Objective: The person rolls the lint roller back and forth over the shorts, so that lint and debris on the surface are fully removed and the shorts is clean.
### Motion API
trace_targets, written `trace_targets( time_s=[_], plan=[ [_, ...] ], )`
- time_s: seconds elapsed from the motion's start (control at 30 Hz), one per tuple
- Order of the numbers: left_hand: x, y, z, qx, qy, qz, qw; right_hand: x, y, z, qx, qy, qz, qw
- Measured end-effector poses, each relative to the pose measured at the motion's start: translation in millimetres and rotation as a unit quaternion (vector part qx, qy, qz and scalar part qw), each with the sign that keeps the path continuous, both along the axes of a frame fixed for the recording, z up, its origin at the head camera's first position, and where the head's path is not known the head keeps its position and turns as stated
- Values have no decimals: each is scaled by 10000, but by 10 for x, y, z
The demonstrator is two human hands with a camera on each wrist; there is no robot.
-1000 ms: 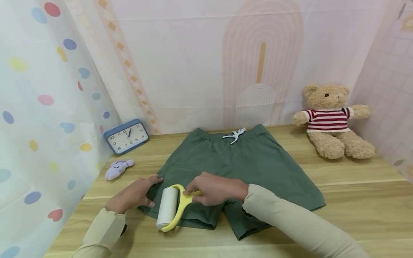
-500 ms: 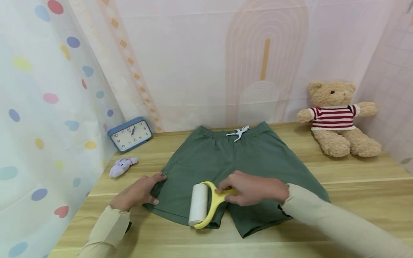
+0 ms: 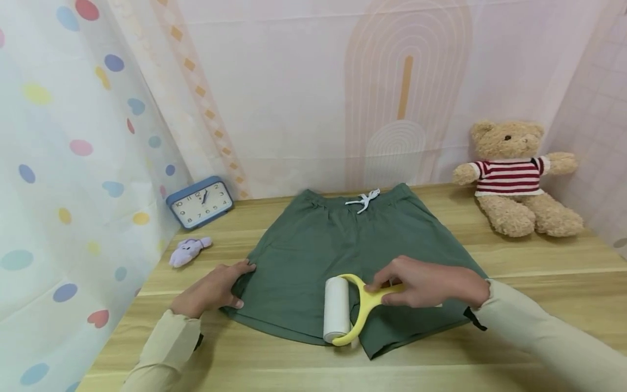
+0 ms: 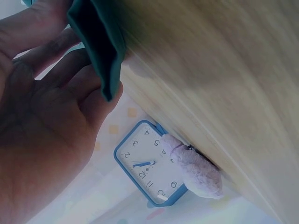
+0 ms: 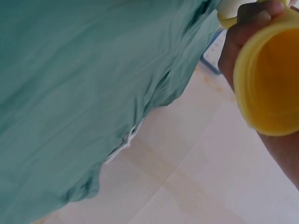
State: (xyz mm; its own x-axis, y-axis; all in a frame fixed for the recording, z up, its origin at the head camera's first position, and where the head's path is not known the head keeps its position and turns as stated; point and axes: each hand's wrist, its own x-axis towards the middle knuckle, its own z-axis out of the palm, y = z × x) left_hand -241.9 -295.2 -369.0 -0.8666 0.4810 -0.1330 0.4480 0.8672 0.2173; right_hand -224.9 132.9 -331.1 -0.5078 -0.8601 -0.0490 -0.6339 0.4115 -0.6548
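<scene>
Dark green drawstring shorts lie flat on the wooden table, waistband away from me. My right hand grips the yellow handle of a lint roller. Its white cylinder lies on the shorts near the inner edge of the left leg, over the hem. In the right wrist view the hollow handle end faces the camera. My left hand rests at the outer edge of the left leg, thumb and index finger spread apart on the cloth. In the left wrist view the green leg opening partly covers its fingers.
A blue-framed clock leans at the back left, with a small lilac plush toy in front. A teddy bear in a striped top sits at the back right. Patterned curtains border the table.
My right hand has slid the lint roller rightward across the left leg toward the gap between the legs. The left hand stays at the leg's outer edge. The head view has shifted slightly.
</scene>
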Motion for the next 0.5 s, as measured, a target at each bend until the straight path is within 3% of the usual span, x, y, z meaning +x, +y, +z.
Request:
trace_targets(
  time_s=[0.23,0.5],
  plan=[
    [-1,15,-25,17,-152,116,9998,25,225,41,32,-32,62,10000],
    [-5,3,5,15,-80,70,9999,36,530,146,229,106,-74,9997]
  ],
)
